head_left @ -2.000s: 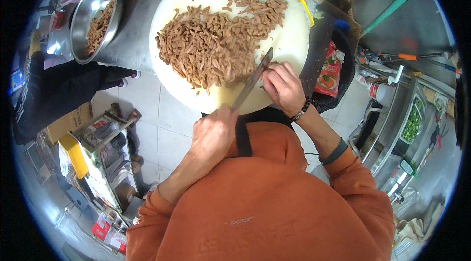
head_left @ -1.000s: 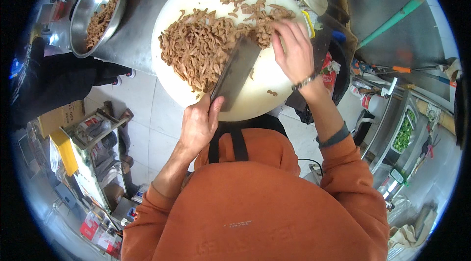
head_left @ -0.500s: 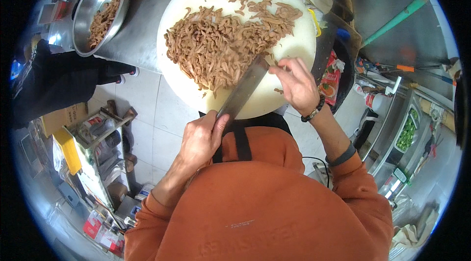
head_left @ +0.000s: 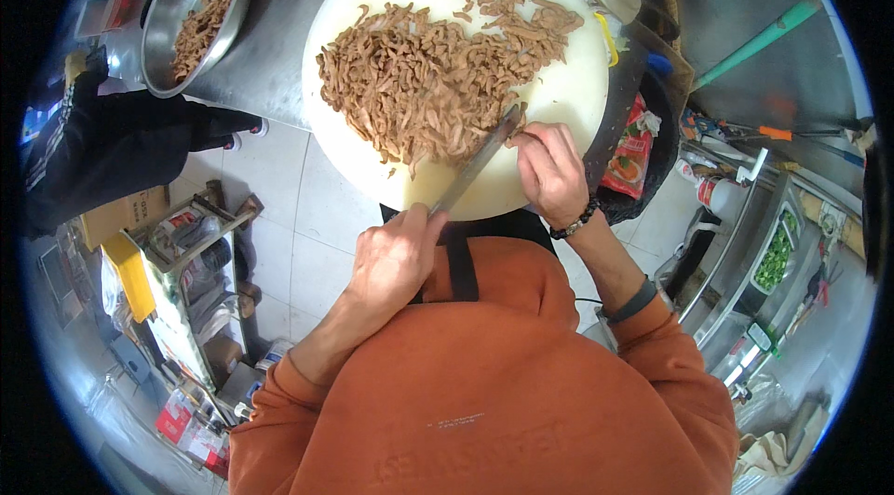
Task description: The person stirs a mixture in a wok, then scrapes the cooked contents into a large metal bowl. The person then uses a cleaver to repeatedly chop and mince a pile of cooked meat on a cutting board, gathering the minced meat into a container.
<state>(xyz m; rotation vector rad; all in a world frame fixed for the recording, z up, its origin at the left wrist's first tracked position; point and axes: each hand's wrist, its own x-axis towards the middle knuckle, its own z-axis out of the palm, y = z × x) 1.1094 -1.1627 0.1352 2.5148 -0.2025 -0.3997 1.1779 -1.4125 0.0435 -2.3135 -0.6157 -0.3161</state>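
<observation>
Cleaver (head_left: 477, 160), broad-faced half a second earlier, stood nearly edge-on, the left hand (head_left: 396, 251) with fingers closed round its near end. The right hand (head_left: 553, 174) had curled its spread fingers beside the tip, any pinch unclear. Brown meat strips (head_left: 419, 76) lay heaped on the round white board (head_left: 579, 90).

My feed is bright and cool, the source unclear. White glare spots the bowl (head_left: 177, 6) at 10 o'clock; the board (head_left: 372, 164) at 12 glows pale. The bin (head_left: 664, 136) between 2 and 3 sinks into shadow. I see the meat (head_left: 428, 76) fairly crisply; outer edges bend, fringe blue, and haze toward 8.
</observation>
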